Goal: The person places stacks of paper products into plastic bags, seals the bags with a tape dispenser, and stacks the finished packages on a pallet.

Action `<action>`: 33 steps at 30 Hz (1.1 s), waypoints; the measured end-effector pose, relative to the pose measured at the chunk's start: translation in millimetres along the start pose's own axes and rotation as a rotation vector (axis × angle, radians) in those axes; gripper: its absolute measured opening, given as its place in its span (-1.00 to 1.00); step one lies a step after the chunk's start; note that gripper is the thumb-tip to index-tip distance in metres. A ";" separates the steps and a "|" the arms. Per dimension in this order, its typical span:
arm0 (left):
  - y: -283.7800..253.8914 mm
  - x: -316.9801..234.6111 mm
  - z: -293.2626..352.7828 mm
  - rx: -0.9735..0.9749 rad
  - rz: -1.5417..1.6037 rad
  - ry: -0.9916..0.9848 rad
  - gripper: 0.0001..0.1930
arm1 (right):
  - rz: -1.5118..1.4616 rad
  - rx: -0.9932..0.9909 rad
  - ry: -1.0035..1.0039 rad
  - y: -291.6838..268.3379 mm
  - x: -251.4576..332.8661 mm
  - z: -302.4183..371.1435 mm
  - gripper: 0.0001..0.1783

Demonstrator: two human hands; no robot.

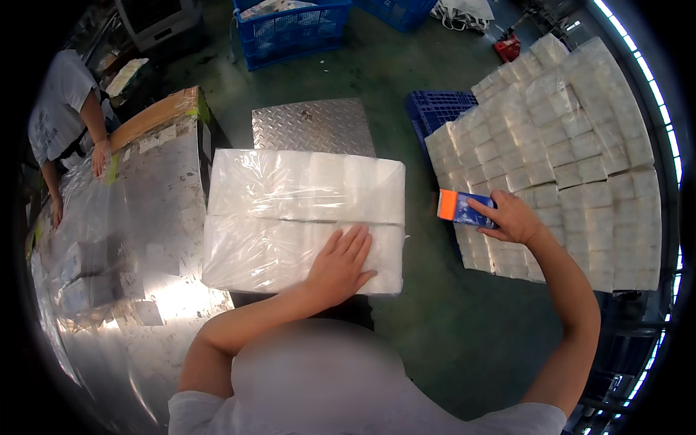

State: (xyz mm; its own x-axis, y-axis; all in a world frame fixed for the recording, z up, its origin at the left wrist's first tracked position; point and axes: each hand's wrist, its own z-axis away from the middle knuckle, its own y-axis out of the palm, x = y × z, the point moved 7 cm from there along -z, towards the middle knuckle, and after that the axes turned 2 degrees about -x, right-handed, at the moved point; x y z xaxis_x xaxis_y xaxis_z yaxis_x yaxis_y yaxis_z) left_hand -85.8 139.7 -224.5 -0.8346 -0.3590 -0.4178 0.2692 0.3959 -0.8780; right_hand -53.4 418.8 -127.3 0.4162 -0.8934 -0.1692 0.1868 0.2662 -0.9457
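Two plastic-wrapped white bundles of soft, paper-like packs lie against each other in front of me, with a dark seam between them. Flat on top of the nearer bundle rests my left hand, fingers stretched out and holding nothing. Out to the right, my right hand is closed around a small blue box-shaped thing with an orange end; its exact kind does not show. That hand is in front of a large stack of similar wrapped white packs.
A metal-topped table with clear film stands at left, where another person works. Behind the bundles is a diamond-plate metal surface. A blue pallet shows beside the stack, and a blue crate stands at the back.
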 end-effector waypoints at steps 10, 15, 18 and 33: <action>-26.2 -23.9 -89.9 -0.145 0.067 0.259 -0.70 | -0.221 0.108 0.258 46.4 48.2 -59.1 -0.34; 65.4 -10.5 -116.5 0.242 -0.184 0.274 -0.48 | -0.536 0.263 0.536 87.8 21.1 -59.5 -0.38; 62.9 -17.2 -113.5 0.200 -0.063 0.321 -0.48 | -0.182 0.508 0.513 100.1 6.7 -40.6 -0.39; -228.5 140.5 44.5 -0.640 1.360 -0.144 -0.33 | -1.598 -0.141 -0.295 -138.3 208.8 -202.4 0.13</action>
State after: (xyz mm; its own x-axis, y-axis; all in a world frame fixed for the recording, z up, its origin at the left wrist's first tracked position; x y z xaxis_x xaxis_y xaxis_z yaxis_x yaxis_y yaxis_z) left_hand -243.2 -38.9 -93.0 -0.0656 0.5115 -0.8568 0.4951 0.7622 0.4171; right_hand -172.5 122.2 -88.1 0.0392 -0.1118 0.9930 0.4992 -0.8586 -0.1164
